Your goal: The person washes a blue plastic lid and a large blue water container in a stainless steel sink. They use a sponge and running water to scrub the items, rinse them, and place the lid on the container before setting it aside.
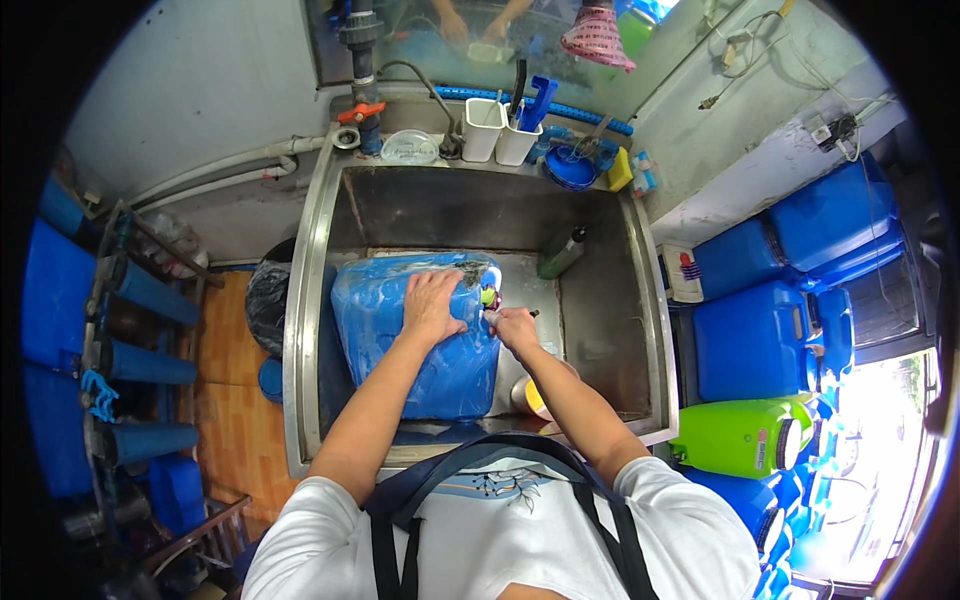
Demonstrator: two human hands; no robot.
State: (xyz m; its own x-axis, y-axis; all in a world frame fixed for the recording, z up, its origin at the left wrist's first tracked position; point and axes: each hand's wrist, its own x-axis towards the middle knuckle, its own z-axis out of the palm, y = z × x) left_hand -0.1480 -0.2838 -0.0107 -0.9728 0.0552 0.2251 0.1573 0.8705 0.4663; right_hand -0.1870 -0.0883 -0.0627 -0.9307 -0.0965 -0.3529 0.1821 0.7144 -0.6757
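A large blue plastic jug (450, 375) lies on its side in a deep stainless steel sink (400, 205), its surface streaked with whitish film or suds. My left hand (432, 305) rests flat on top of it, fingers spread. At the jug's right end my right hand (516, 328) is closed around a slim thing; a dark tip pokes out beside the fist, and its kind is unclear. Small green and dark red bits (490, 298) show at the jug's opening just above that fist. A yellow and white container (536, 398) sits under my right forearm, partly hidden.
A green bottle (563, 252) leans in the sink's far right corner. Along the back ledge are white holders (482, 130), a clear lid (409, 147), a blue round container (571, 170) and a yellow sponge (620, 170). Blue jugs (750, 340) and a green jug (735, 437) crowd the right.
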